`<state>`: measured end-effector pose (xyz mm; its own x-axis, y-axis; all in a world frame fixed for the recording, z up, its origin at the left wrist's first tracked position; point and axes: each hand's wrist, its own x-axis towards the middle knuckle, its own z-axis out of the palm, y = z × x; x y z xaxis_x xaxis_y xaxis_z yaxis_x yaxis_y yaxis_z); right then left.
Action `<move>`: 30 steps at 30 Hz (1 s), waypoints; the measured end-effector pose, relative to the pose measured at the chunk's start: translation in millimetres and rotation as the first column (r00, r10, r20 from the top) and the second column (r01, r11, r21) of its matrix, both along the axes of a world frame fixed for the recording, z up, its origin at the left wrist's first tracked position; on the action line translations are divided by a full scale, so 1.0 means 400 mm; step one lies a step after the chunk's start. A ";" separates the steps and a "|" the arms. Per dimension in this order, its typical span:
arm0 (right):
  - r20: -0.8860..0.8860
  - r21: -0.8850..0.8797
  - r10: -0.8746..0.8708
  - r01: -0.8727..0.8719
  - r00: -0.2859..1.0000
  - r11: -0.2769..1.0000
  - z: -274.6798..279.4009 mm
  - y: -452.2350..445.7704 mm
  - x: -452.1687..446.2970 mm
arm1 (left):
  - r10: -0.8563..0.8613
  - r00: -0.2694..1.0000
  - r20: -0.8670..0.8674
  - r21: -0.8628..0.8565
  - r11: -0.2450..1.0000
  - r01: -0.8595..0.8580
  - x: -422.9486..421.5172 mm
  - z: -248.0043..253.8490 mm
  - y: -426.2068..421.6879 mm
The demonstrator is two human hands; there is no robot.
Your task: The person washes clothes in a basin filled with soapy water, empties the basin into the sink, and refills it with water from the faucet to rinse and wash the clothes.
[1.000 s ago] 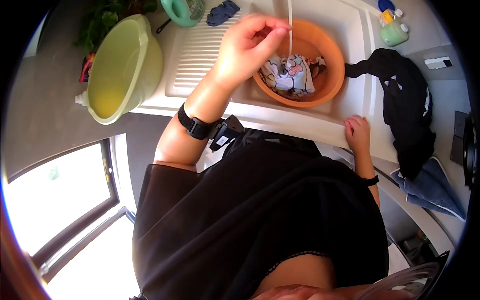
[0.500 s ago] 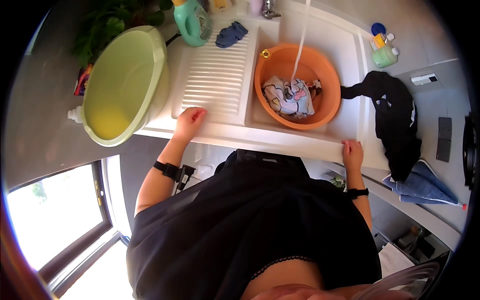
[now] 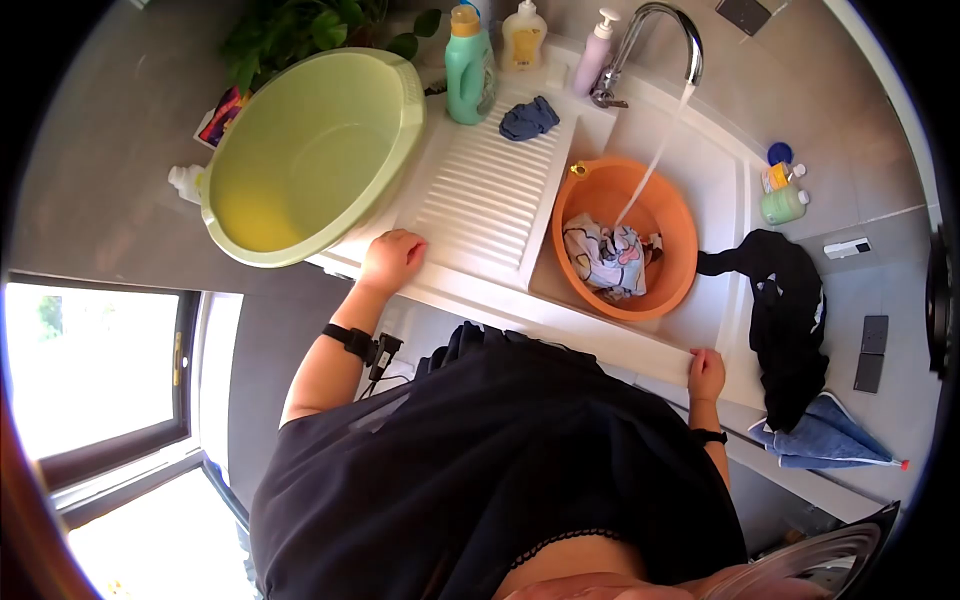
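My left hand [image 3: 393,260], its fingers curled in and nothing visible in them, rests on the front edge of the white sink [image 3: 470,293], beside the ribbed washboard [image 3: 475,195]. Further right along that edge lies my right hand [image 3: 706,374], also curled with nothing visible inside. Between and beyond the hands, an orange basin [image 3: 683,235] sits in the sink bowl. Crumpled patterned cloth [image 3: 607,258] is inside it, and water from the chrome faucet [image 3: 690,50] runs onto the cloth.
At left a large green basin [image 3: 400,110] leans tilted. Behind the washboard stand a teal bottle [image 3: 468,75] and pump bottles [image 3: 594,55]; a dark blue cloth [image 3: 529,119] lies on it. Black clothing [image 3: 785,320] drapes over the right rim, near folded denim [image 3: 825,435].
My view has tilted and turned, bringing the whole faucet into sight. Both hands stay on the sink's front edge; the left fingers look more curled. Water keeps running.
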<state>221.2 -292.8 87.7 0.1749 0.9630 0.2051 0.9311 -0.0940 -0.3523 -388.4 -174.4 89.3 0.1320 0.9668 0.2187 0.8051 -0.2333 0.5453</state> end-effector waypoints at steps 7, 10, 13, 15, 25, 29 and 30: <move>-0.016 0.031 -0.001 0.001 1.000 1.000 -0.025 0.000 0.011 | 0.049 0.997 -0.064 -0.053 0.997 -0.052 -0.004 -0.006 0.006; -0.006 0.029 -0.013 0.013 1.000 0.999 -0.015 -0.003 0.010 | 0.066 0.998 -0.024 -0.012 0.998 -0.066 0.000 -0.005 0.006; 0.009 0.019 -0.013 0.012 1.000 1.000 -0.020 -0.002 0.012 | 0.080 0.996 -0.034 -0.025 0.996 -0.081 -0.002 -0.009 0.006; 0.010 0.017 -0.014 0.014 1.000 1.000 -0.018 -0.004 0.015 | 0.100 0.995 -0.029 -0.074 0.992 -0.102 0.000 -0.008 0.007; -0.005 0.014 -0.016 0.016 1.000 1.000 -0.010 -0.003 0.006 | 0.116 0.993 -0.030 -0.077 0.990 -0.118 0.002 -0.005 0.006; 0.008 -0.019 -0.019 0.019 1.000 1.000 -0.015 -0.004 0.014 | 0.122 0.992 -0.018 -0.069 0.990 -0.123 0.007 -0.001 0.005; 0.010 -0.017 -0.019 0.020 1.000 1.000 -0.017 -0.005 0.017 | 0.120 0.993 -0.021 -0.059 0.991 -0.121 0.007 0.000 0.004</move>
